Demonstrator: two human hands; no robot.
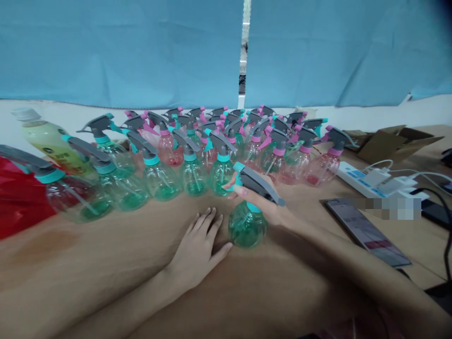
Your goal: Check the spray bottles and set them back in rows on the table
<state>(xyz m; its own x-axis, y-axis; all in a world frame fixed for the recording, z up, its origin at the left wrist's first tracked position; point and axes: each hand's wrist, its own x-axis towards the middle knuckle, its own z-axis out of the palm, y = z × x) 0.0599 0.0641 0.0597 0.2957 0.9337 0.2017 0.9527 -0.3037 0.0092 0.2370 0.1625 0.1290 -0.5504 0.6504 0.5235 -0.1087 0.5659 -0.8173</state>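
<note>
My right hand [266, 200] is closed around the neck and trigger of a green spray bottle [248, 227], which has a grey and teal spray head and stands upright on the wooden table [141, 282] or just over it. Some of its neck is hidden by my fingers. To the left of that bottle my left hand [202, 242] lies flat on the table, fingers spread, holding nothing. Behind both hands stand several more green spray bottles [196, 176] with teal collars, and pink spray bottles [323, 165] with pink collars.
At the left are a red plastic bag [21, 197] and a large bottle of yellowish liquid [52, 141]. To the right lie a phone [363, 230], a white power strip [360, 181] with plugs and cables, and an open cardboard box [391, 143]. Blue cloth [123, 52] hangs behind.
</note>
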